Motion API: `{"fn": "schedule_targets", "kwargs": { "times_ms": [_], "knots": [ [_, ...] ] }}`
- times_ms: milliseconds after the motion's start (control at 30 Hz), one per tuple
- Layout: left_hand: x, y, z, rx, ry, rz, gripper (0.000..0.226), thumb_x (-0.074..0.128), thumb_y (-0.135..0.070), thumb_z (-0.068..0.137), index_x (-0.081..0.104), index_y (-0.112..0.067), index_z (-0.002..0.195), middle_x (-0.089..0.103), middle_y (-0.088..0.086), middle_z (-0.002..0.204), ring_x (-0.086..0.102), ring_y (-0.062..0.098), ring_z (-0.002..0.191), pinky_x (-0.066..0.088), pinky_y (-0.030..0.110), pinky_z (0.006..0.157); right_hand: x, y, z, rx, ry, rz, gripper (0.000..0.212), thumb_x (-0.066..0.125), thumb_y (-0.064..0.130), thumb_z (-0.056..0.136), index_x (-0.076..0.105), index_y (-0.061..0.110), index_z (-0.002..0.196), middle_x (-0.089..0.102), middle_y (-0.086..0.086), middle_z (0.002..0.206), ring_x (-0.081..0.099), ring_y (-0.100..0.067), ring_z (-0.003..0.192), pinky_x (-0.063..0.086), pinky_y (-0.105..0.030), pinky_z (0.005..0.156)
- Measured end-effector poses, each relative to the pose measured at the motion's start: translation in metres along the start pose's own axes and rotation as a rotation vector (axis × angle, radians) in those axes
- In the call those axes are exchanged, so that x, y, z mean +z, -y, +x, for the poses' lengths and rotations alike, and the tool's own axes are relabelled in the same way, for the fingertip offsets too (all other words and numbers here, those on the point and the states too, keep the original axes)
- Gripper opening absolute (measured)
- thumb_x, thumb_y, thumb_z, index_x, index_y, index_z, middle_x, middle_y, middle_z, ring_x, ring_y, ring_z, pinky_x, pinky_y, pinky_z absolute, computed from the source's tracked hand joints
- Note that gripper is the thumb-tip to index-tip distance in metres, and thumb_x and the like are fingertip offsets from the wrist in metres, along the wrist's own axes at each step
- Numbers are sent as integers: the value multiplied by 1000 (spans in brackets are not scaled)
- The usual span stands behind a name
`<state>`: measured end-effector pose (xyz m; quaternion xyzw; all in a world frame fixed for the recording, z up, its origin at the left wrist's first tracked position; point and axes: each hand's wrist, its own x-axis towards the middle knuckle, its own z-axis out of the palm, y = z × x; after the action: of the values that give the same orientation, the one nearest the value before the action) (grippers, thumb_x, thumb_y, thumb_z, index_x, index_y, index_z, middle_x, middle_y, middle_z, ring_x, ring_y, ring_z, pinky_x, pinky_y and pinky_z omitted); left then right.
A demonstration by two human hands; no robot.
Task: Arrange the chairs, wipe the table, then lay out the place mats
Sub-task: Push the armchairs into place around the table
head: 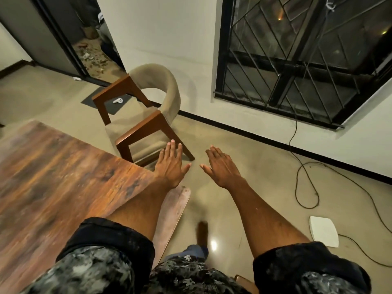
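Note:
A beige upholstered chair (148, 111) with brown wooden arms stands near the far corner of the wooden table (59, 172), its curved back toward the wall. My left hand (170, 165) is stretched out with straight fingers, just short of the chair's nearer arm, over the table's corner. My right hand (220, 168) reaches forward beside it over the bare floor, fingers straight, holding nothing. Both hands are apart from the chair. No place mats or cloth are in view.
A black cable (307, 187) loops across the floor at right, near a white flat box (323, 233). A barred window (297, 56) fills the right wall. A dark doorway (84, 39) and a dark floor mat (106, 102) lie behind the chair.

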<state>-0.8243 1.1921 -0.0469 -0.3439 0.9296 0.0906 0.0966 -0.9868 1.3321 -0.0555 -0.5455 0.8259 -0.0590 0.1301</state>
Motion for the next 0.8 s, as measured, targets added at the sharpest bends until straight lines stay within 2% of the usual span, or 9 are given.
{"fn": "schedule_targets", "kwargs": {
  "times_ms": [167, 467, 633, 800],
  "knots": [
    [-2, -6, 68, -58, -30, -53, 87, 21, -67, 108, -12, -14, 169, -23, 13, 174, -18, 28, 163, -4, 45, 131, -13, -51, 56, 12, 3, -5, 69, 34, 54, 112, 24, 12, 165, 17, -16, 176, 17, -31, 163, 23, -44, 129],
    [-28, -49, 195, -55, -19, -112, 85, 20, -65, 109, -9, -13, 169, -20, 15, 175, -17, 29, 163, -4, 47, 131, -57, -122, 146, 9, 34, -4, 71, 35, 55, 112, 22, 12, 166, 13, -15, 177, 13, -29, 164, 20, -44, 130],
    [-43, -48, 238, -105, -47, -148, 85, 21, -65, 109, -11, -14, 169, -21, 14, 175, -19, 29, 163, -5, 47, 131, -75, -140, 192, -32, 86, -47, 72, 35, 54, 112, 19, 11, 167, 11, -16, 177, 11, -29, 165, 18, -44, 130],
    [-49, -28, 271, -194, -76, -205, 87, 24, -65, 108, -12, -15, 169, -24, 12, 174, -21, 29, 162, -4, 49, 133, -91, -142, 259, -154, 91, -72, 71, 36, 53, 112, 19, 10, 167, 11, -17, 177, 11, -30, 165, 20, -45, 130]
  ]
}}
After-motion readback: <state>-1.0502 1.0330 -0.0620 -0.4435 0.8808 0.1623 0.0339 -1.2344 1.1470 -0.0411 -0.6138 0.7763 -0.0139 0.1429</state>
